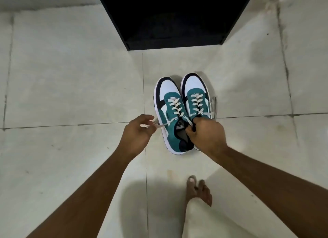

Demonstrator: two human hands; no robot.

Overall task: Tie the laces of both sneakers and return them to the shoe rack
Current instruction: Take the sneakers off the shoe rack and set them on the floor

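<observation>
Bare toes (197, 188) poke out nearest of all, and past them two sneakers stand side by side, noses pointing away at the black shoe rack (174, 24). On the left sneaker (171, 117), the left hand (137, 133) pinches one lace end (160, 125) pulled out sideways. Closer in, the right hand (204, 133) is curled tight on the other lace at its tongue. Laces on the right sneaker (197, 97) hang loose.

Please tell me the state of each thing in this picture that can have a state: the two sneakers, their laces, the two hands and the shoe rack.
Left sneaker: on the floor, upright, laces untied.
Right sneaker: on the floor beside it, touching, laces untied.
Left hand: pinching one lace end of the left sneaker, pulled sideways.
Right hand: closed on the other lace end.
Shoe rack: dark, no shoes visible in it.
</observation>
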